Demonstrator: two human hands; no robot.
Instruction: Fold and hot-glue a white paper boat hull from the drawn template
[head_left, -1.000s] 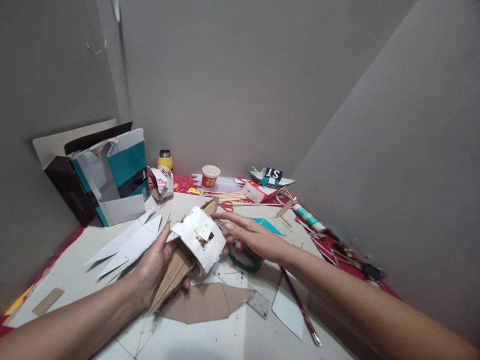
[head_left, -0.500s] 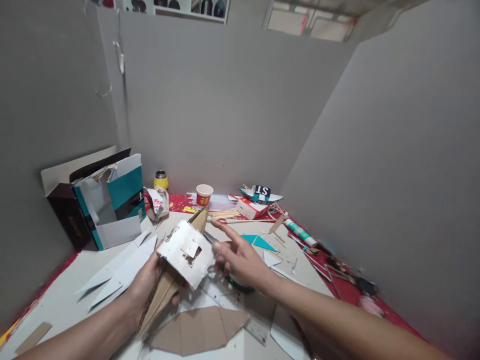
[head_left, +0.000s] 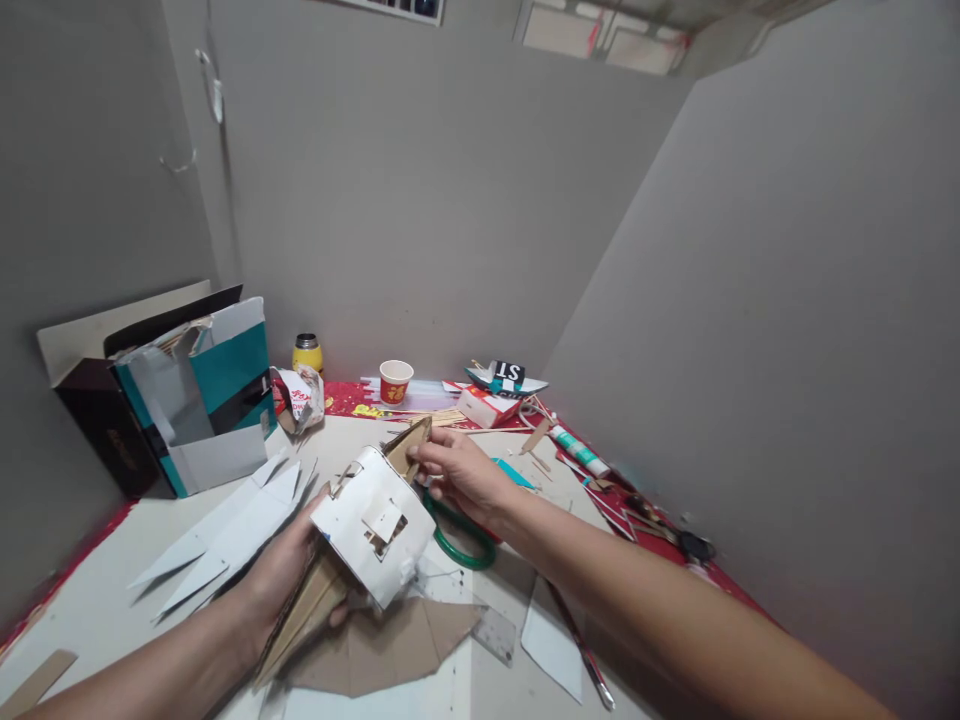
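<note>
Fingers [head_left: 433, 456] of right hand [head_left: 461, 472] are pinching the cardboard hull [head_left: 319, 590] near its far tip; left hand [head_left: 291, 555] is gripping it beside a white cover [head_left: 352, 520], fingers partly hidden. Hull is tilting above surface [head_left: 90, 620], between left and right edges.

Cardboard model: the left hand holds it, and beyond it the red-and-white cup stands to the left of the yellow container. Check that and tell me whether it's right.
Not quite: the red-and-white cup stands to the right of the yellow container, as the head view shows. The left hand does hold the cardboard model, with the cup beyond it.
</note>
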